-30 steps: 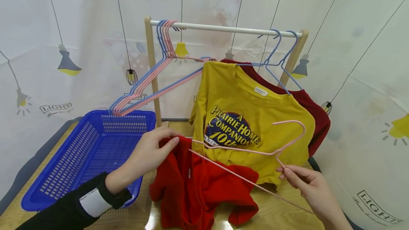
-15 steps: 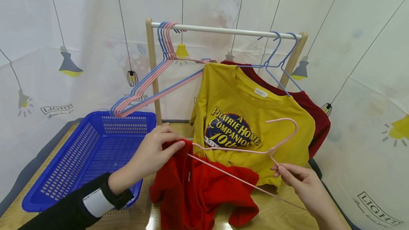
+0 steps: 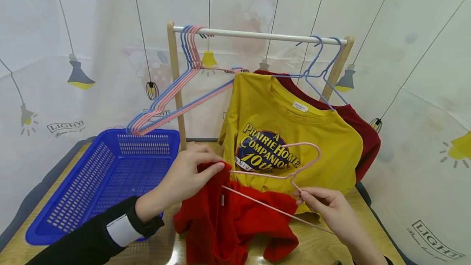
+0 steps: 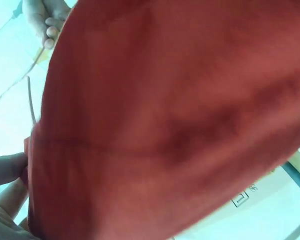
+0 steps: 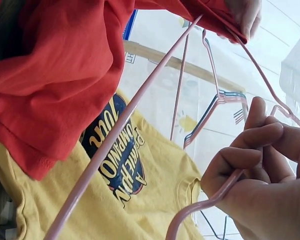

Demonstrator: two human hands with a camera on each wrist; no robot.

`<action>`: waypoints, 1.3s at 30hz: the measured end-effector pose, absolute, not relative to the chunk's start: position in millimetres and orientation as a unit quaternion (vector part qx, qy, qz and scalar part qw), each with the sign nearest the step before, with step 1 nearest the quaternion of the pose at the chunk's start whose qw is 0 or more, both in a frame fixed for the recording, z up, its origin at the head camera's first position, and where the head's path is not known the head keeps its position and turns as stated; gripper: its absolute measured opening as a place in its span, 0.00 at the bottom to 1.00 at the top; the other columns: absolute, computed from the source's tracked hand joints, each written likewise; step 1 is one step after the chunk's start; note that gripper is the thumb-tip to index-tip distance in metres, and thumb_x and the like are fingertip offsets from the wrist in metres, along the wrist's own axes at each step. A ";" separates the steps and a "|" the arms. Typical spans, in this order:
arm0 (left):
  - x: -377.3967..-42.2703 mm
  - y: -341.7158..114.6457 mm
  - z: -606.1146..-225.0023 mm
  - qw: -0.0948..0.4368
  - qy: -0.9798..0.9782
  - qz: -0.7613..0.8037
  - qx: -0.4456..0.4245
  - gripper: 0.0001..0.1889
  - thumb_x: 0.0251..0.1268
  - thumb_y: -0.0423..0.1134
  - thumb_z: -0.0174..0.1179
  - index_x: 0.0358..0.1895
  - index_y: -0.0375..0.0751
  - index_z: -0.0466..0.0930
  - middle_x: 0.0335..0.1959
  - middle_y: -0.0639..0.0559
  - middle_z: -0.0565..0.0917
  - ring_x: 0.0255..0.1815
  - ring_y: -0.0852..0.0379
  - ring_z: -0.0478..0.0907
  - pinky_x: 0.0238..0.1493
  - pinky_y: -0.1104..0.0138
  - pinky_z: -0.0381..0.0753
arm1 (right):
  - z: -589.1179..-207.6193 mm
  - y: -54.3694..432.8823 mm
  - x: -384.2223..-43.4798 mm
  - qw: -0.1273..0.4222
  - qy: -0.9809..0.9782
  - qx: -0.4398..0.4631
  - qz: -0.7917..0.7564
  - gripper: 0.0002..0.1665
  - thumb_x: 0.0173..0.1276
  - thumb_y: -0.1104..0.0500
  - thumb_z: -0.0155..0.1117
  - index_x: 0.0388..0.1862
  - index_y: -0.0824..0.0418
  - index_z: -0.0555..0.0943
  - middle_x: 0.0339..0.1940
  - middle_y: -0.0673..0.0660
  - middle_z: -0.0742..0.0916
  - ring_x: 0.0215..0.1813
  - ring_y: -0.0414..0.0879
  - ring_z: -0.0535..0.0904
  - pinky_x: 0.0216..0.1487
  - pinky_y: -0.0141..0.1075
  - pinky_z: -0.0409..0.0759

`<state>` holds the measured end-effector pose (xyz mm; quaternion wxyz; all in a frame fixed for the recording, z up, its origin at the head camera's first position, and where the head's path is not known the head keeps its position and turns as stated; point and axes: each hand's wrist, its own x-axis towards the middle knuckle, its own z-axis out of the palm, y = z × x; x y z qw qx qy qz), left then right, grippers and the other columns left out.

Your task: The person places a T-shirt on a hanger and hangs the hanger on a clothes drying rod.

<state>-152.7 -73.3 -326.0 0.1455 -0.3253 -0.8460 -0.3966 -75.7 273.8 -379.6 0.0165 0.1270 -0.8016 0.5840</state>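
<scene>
My left hand (image 3: 189,175) pinches the top edge of a red shirt (image 3: 239,220) at its neck opening, thumb in front. The rest of the shirt lies crumpled on the table. A pink hanger (image 3: 276,209) has its left end inside the shirt, hidden by the cloth. Near the base of its hook, my right hand (image 3: 327,205) grips the hanger between thumb and curled fingers, and the hook points up and left. In the left wrist view, red cloth (image 4: 165,100) fills most of the picture.
Behind stands a rack with a white rail (image 3: 250,33). Blue and pink hangers (image 3: 162,101) hang at its left, a yellow T-shirt (image 3: 257,105) and a dark red shirt (image 3: 364,134) at its right. A blue basket (image 3: 103,179) sits on the wooden table (image 3: 331,252) at left.
My right hand has moved left with the pink hanger, and less of the hanger's upper arm shows outside the red shirt. My left hand has shifted slightly right with the cloth.
</scene>
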 end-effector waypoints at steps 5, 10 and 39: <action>-153.6 -62.4 -326.2 0.142 -0.840 -0.394 -0.346 0.04 0.66 0.36 0.67 0.38 0.44 0.91 0.33 0.54 0.87 0.39 0.58 0.80 0.43 0.64 0.78 | -373.1 264.1 -80.3 0.001 -0.820 0.117 0.560 0.17 0.78 0.60 0.57 0.52 0.74 0.83 0.34 0.42 0.89 0.41 0.33 0.82 0.42 0.27 0.82; -151.0 -51.8 -325.5 0.142 -0.838 -0.382 -0.362 0.04 0.65 0.37 0.68 0.37 0.43 0.91 0.32 0.54 0.88 0.41 0.57 0.79 0.43 0.64 0.77 | -369.9 254.2 -84.8 0.007 -0.829 0.126 0.545 0.16 0.78 0.59 0.57 0.49 0.70 0.85 0.36 0.40 0.89 0.45 0.31 0.83 0.43 0.29 0.82; -140.3 -18.5 -328.5 0.166 -0.862 -0.278 -0.390 0.04 0.66 0.45 0.67 0.38 0.53 0.91 0.35 0.59 0.87 0.39 0.58 0.76 0.39 0.65 0.62 | -384.0 223.3 -85.9 0.031 -0.815 0.104 0.569 0.14 0.75 0.60 0.61 0.47 0.69 0.87 0.33 0.42 0.90 0.39 0.33 0.84 0.41 0.29 0.83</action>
